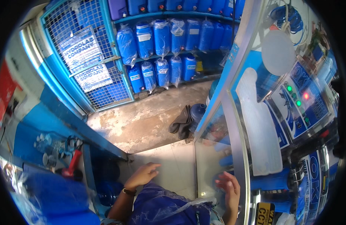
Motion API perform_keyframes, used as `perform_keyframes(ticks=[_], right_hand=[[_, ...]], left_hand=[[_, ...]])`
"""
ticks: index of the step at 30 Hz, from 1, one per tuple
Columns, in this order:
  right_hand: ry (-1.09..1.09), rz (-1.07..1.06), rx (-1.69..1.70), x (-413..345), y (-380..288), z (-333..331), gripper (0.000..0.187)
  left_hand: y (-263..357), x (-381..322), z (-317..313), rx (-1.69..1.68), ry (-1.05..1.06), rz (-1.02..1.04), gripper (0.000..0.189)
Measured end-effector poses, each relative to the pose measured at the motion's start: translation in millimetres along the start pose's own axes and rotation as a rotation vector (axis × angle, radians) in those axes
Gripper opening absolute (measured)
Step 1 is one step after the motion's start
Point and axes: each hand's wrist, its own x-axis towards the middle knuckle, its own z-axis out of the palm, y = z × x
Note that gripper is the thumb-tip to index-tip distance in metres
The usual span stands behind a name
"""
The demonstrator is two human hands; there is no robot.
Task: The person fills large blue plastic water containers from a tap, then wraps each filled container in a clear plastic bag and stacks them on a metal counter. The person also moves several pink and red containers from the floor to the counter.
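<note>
My left hand (144,173) is held out in front of my body above a pale tiled floor (167,160). Its fingers are slightly bent and apart, with nothing in them, and a dark band circles the wrist. On the other side, my right hand (229,184) is raised beside the metal frame of a glass panel (243,157). Its fingers curl loosely around nothing; whether it touches the glass I cannot tell. Between my arms lies a dark blue apron (161,205) with a strip of clear plastic (195,204) across it.
Dark boots (180,122) and a blue water jug (197,111) stand past the doorway. Shelves hold several blue water containers (161,36), many bagged. A mesh gate (85,56) stands at left. A red power tool (73,166) lies near the left wall. Control panels (302,95) line the right.
</note>
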Motion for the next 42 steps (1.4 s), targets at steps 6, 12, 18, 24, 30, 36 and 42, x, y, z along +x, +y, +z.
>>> perform_keyframes(ticks=[6, 12, 18, 24, 30, 36, 42], right_hand=[[-0.282, -0.164, -0.662, 159.6, 2.3, 98.4, 0.043], [-0.272, -0.056, -0.896, 297.3, -6.7, 190.7, 0.042], [-0.162, -0.072, -0.870, 402.2, -7.6, 215.1, 0.045], [0.004, -0.022, -0.856, 543.1, 3.2, 200.7, 0.043], [0.018, -0.114, -0.990, 752.4, -2.1, 195.8, 0.041], [-0.372, -0.293, -0.937, 927.5, -51.3, 191.2, 0.042], [-0.215, -0.121, -0.999, 1056.1, -39.4, 113.9, 0.042]], left_hand=[[-71.8, 105.8, -111.1, -0.001, -0.228, 0.068, 0.039], [-128.4, 209.3, -272.4, 0.018, -0.040, -0.050, 0.032], [-117.1, 372.0, -321.0, -0.084, -0.216, 0.055, 0.033], [-98.1, 544.0, -332.0, 0.093, -0.642, 0.304, 0.037], [-116.7, 733.4, -396.1, 0.269, -0.318, 0.293, 0.037], [-133.0, 884.6, -400.5, 0.080, -0.295, 0.121, 0.037], [-111.1, 1075.3, -347.2, 0.089, -0.681, 0.164, 0.039]])
